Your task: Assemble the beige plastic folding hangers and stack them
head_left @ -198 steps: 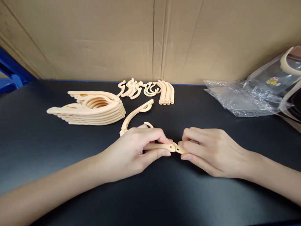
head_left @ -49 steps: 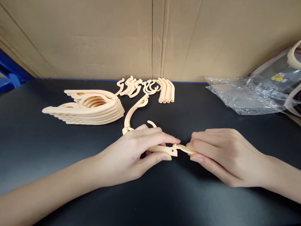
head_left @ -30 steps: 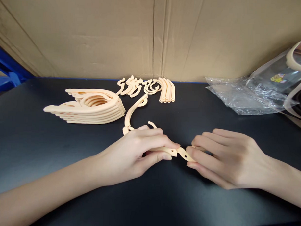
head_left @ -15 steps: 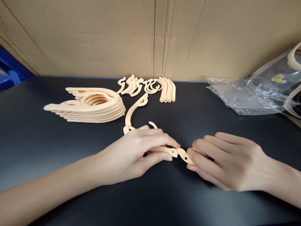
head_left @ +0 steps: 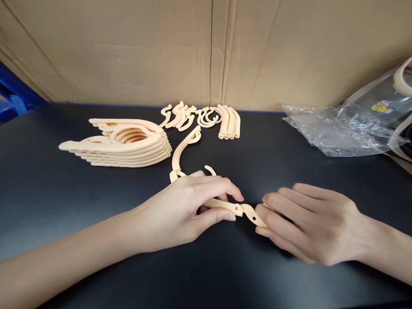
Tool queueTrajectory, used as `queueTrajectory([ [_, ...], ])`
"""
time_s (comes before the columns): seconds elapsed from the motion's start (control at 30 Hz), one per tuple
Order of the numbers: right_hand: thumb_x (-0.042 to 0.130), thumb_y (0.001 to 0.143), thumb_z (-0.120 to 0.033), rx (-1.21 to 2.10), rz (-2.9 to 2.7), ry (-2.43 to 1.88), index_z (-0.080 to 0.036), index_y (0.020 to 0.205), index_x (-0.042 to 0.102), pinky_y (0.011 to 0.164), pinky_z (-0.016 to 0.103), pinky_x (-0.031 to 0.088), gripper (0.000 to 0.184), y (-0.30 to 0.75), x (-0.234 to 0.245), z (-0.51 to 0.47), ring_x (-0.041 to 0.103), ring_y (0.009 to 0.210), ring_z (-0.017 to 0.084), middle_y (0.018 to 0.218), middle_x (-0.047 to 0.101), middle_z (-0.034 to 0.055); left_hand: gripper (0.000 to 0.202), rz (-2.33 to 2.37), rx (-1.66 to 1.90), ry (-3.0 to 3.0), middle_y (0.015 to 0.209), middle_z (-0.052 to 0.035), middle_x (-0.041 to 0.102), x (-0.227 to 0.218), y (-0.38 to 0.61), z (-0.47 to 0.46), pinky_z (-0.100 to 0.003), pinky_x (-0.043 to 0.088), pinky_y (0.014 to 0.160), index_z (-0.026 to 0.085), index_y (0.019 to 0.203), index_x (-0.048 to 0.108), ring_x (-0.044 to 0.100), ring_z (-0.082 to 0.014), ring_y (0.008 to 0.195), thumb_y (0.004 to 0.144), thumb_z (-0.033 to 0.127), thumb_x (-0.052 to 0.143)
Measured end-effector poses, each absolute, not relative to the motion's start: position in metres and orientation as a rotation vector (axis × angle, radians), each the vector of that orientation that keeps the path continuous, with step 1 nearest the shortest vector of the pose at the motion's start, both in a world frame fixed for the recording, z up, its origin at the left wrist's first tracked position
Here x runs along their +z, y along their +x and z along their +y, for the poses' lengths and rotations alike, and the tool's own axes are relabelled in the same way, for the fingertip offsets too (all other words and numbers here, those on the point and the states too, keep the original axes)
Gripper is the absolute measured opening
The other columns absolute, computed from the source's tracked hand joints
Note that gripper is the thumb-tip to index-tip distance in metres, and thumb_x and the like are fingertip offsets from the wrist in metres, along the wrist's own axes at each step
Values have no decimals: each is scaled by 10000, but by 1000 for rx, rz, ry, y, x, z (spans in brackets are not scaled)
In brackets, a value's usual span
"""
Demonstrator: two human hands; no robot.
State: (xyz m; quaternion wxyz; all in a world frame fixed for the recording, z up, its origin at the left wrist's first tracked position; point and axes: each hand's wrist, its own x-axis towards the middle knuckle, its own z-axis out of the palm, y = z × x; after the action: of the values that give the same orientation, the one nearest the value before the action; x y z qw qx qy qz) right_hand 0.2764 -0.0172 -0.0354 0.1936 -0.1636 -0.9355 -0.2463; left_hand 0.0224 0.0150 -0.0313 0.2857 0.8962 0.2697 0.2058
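Note:
My left hand [head_left: 187, 207] pinches a cream plastic hanger arm [head_left: 224, 204] between thumb and fingers, low over the black table [head_left: 55, 203]. My right hand [head_left: 305, 221] grips a second cream hanger piece [head_left: 253, 214], whose end with a small hole meets the left piece's end. Most of the right piece is hidden under my fingers. Behind my left hand a curved arm [head_left: 182, 149] runs back from the same hanger, and a small hook tip [head_left: 210, 169] shows above my knuckles.
A stack of folded cream hangers [head_left: 121, 145] lies at the left rear. A row of loose hooks and arms [head_left: 203, 118] sits by the cardboard wall [head_left: 209, 46]. Crumpled clear plastic bags [head_left: 342, 130] lie at the right rear, and a blue frame [head_left: 12, 102] shows at the far left.
Over the last second my right hand has slid slightly right and down, turning its piece so the holed end angles against the left piece. My left hand has barely moved.

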Motion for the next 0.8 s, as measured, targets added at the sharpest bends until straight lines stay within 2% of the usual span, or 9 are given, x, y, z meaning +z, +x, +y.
queueTrajectory([
  [0.4,580,939,-207,-696,-2635,-432,-145,785,637,539,337,309,175,275,-36,-21,559,610,174,724,685,50,165,657,591,2386,811,65,691,-33,23,15,-114,450,646,225,1075,609,602,-71,740,923,162,619],
  [0.63,570,950,-220,-676,-2652,-462,-143,801,643,547,335,285,183,275,-32,-17,526,606,170,730,672,49,104,686,539,2374,806,50,690,-31,25,18,-175,466,687,203,1040,616,603,-89,700,936,204,611],
  [0.8,459,1004,-245,-267,-2745,-652,-159,812,634,576,323,301,273,276,-26,-11,439,583,154,708,604,18,125,706,618,2586,887,21,701,-34,23,19,-240,447,720,200,1075,605,594,-139,807,953,218,586],
])
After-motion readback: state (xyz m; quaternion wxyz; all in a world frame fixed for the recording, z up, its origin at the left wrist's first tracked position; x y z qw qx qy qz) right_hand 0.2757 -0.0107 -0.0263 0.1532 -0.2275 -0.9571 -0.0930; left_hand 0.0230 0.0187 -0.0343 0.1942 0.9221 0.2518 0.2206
